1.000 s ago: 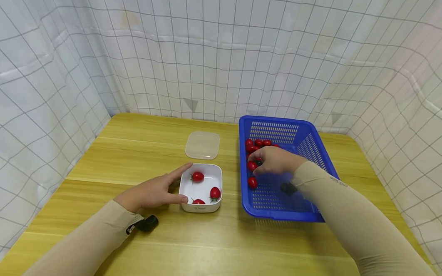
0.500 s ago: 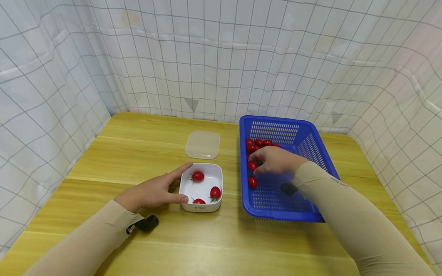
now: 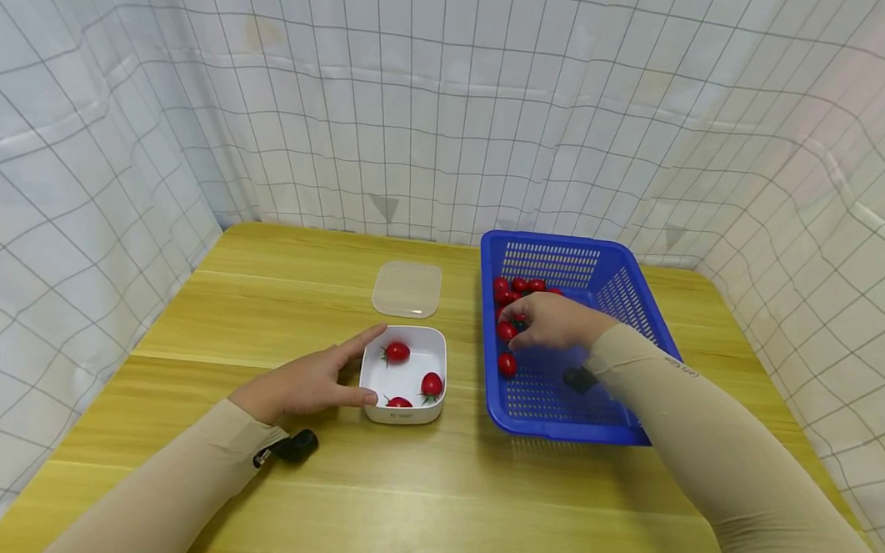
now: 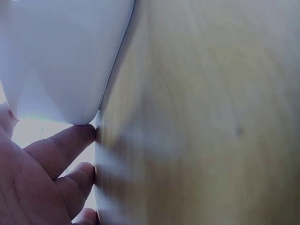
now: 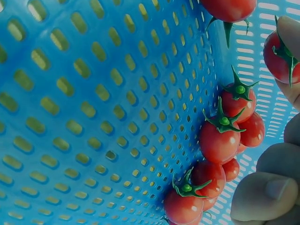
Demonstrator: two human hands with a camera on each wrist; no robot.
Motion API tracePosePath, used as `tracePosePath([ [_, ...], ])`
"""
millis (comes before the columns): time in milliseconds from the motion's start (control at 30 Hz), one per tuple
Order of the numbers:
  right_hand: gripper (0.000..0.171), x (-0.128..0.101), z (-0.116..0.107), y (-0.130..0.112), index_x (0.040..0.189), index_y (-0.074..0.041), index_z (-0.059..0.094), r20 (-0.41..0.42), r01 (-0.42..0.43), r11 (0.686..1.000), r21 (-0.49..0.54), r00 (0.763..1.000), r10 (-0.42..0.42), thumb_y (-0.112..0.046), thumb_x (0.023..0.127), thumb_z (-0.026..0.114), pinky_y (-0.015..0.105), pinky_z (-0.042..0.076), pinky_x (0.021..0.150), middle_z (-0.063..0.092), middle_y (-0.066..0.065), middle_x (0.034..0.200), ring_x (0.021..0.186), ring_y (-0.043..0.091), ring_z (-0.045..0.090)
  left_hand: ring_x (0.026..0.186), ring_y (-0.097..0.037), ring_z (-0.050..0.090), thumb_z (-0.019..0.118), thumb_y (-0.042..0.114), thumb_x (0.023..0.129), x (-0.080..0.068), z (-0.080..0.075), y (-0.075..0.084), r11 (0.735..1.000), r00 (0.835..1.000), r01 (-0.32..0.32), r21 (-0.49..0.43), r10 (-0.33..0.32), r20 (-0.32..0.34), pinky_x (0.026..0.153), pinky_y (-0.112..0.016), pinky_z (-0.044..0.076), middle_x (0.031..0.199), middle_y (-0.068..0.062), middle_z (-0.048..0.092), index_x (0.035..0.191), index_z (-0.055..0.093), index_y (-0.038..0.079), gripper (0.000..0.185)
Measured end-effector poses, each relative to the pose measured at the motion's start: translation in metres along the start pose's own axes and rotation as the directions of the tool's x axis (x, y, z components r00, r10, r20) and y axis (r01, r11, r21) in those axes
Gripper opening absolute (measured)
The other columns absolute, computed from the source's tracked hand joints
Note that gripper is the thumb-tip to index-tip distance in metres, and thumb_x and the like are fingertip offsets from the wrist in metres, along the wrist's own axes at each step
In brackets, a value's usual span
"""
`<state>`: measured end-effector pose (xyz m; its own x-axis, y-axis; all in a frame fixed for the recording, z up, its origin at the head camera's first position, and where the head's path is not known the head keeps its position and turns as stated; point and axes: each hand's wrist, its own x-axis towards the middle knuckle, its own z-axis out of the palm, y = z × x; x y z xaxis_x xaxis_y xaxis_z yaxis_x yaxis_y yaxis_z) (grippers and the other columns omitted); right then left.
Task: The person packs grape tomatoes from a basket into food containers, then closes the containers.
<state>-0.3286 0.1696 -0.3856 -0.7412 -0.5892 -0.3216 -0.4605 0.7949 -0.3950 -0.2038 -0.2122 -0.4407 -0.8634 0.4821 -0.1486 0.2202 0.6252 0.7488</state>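
Observation:
My left hand [image 3: 305,386] rests against a small white square box [image 3: 403,416], its straight thumb at the near left corner and forefinger at the far left corner. In the left wrist view other fingers [image 4: 75,187] touch the table by the box wall [image 4: 61,61]. Inside lie three cherry tomatoes, one at the back [image 3: 397,353], the others at the front and right. My right hand [image 3: 556,322] reaches into a blue basket [image 3: 485,396] and pinches a cherry tomato [image 5: 280,56] between thumb and forefinger. Several more cherry tomatoes [image 5: 219,140] lie along the basket's left side, partly hidden.
A translucent square lid [image 3: 407,290] lies flat on the wooden table [image 3: 371,498] behind the box. White grid-patterned curtains [image 3: 451,110] close off the back and both sides. A dark wrist camera [image 3: 296,446] hangs below the left sleeve.

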Motion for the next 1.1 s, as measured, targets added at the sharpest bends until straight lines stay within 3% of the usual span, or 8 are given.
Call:
tracePosePath([
  [533,0.044,-0.005,-0.009,-0.003,0.132,-0.018,0.072,-0.037,0.052,0.998,-0.031,0.998,-0.053,-0.027,0.089,0.081,0.037,0.05,0.085,0.072,-0.002,0.099,0.089,0.018,0.061,0.157,-0.041,0.031,0.079,0.045,0.093,0.0,0.0,0.002,1.0,1.0,0.012,0.004,-0.012,0.002,0.125,-0.066,0.029,0.173,-0.015,0.028,0.171,0.013,0.026,0.103],
  [1100,0.048,-0.012,-0.018,-0.006,0.137,-0.013,0.068,-0.056,0.045,0.999,0.014,0.997,-0.044,-0.026,0.092,0.08,0.029,0.051,0.073,0.072,0.002,0.097,0.081,0.014,0.062,0.155,-0.043,0.034,0.078,0.046,0.094,-0.002,-0.001,0.004,1.0,1.0,0.007,0.011,-0.008,0.009,0.123,-0.067,0.031,0.171,-0.019,0.031,0.171,0.013,0.026,0.102],
])
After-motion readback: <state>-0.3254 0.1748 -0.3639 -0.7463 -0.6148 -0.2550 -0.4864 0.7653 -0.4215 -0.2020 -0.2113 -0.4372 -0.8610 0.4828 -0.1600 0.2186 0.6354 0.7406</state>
